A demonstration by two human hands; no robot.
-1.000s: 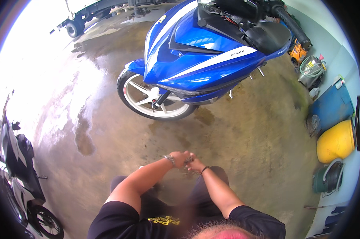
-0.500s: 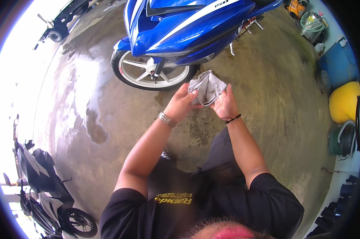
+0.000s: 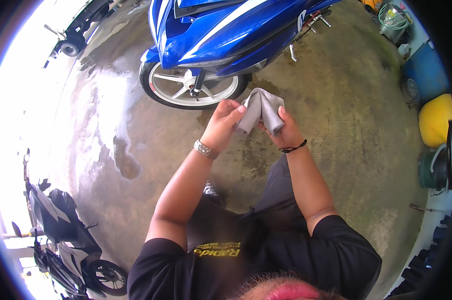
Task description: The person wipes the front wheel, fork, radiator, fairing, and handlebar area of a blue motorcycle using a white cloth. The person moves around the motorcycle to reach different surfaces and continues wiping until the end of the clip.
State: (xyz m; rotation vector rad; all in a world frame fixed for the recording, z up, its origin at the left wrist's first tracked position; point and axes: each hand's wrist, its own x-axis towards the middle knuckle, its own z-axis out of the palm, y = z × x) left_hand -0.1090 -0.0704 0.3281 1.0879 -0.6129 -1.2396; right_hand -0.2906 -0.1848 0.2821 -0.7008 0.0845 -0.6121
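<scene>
Between my two hands is a light grey cloth [image 3: 258, 106], folded over in the middle so that its two sides hang down. My left hand [image 3: 226, 120] pinches its left side, thumb on top. My right hand [image 3: 286, 127] grips the right side, with the thumb over a rolled fold and the fingers beneath. Just beyond the cloth stands a blue and white motorcycle [image 3: 221, 40]. Its front wheel [image 3: 186, 87], with white spokes and a black tyre, is close to my left hand but apart from it.
Wet patches mark the concrete floor [image 3: 126, 155] at left. A black and grey motorcycle [image 3: 66, 220] stands at lower left, and a wheeled vehicle [image 3: 76, 37] at far left. Along the right wall are a blue container [image 3: 428, 72], a yellow container [image 3: 436, 120] and a green bucket [image 3: 428, 170].
The cloth was bunched open like a pocket and is now folded over with its ends hanging down. My right hand has turned, its thumb now on the cloth.
</scene>
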